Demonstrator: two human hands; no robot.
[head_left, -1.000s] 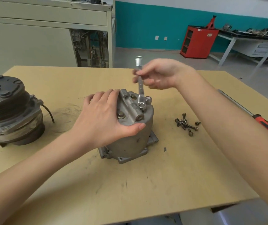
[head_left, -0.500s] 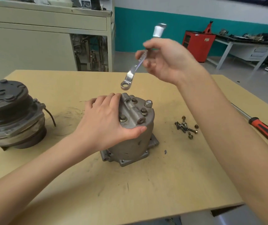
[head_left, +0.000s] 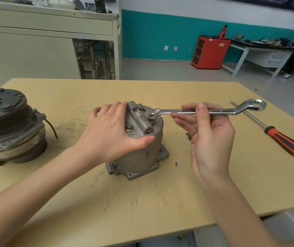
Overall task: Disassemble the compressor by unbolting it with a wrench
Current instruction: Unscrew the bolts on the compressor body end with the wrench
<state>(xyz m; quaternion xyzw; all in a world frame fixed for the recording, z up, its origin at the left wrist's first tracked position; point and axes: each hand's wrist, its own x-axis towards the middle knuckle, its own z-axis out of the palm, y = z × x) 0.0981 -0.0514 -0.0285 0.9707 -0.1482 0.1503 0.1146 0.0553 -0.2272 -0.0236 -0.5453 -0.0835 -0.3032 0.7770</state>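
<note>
The right hand curls its fingers round the wrench, whose ring end sits on a bolt at the top edge of the compressor, while the left hand clamps fingers and thumb over that top. The compressor stands upright mid-surface; several head bolts look seated, so I judge most of the unbolting remains
</note>
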